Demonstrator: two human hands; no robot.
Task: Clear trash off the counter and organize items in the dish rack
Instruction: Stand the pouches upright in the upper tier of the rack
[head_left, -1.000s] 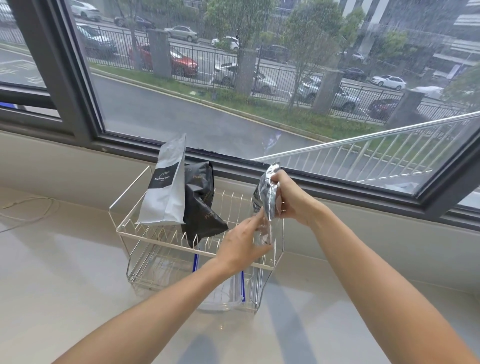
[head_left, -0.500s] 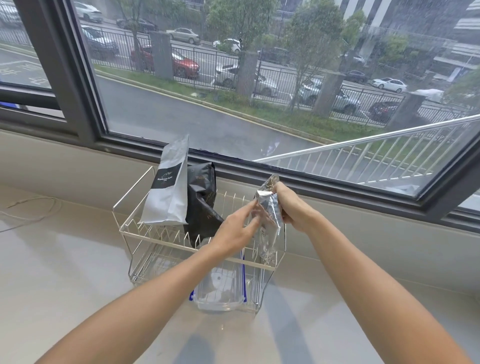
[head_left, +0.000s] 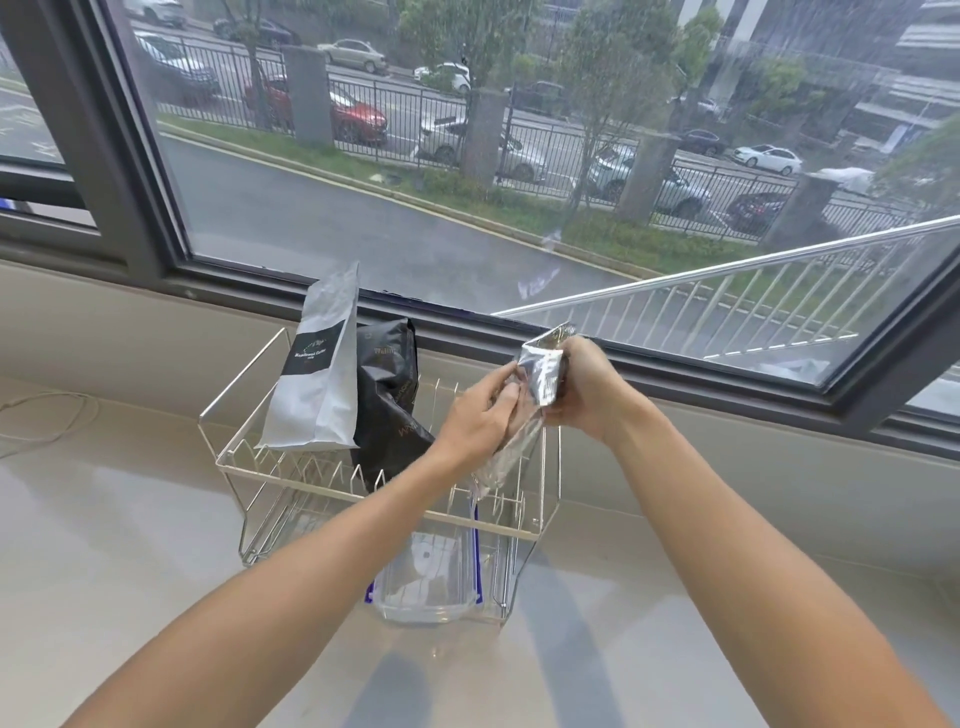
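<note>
Both hands hold a foil bag (head_left: 540, 379) above the right end of the rack (head_left: 332, 506). The right hand (head_left: 582, 387) grips its top; the left hand (head_left: 480, 415) pinches its left edge. A white bag (head_left: 317, 374) and black bag (head_left: 389, 395) stand in the rack's left half, a clear tub (head_left: 426, 582) beneath.

Shiny foil pouch (head_left: 543, 376), wire rack (head_left: 291, 470)

A dark-framed window (head_left: 519, 156) above the pale counter (head_left: 104, 545) shows a rainy street.
</note>
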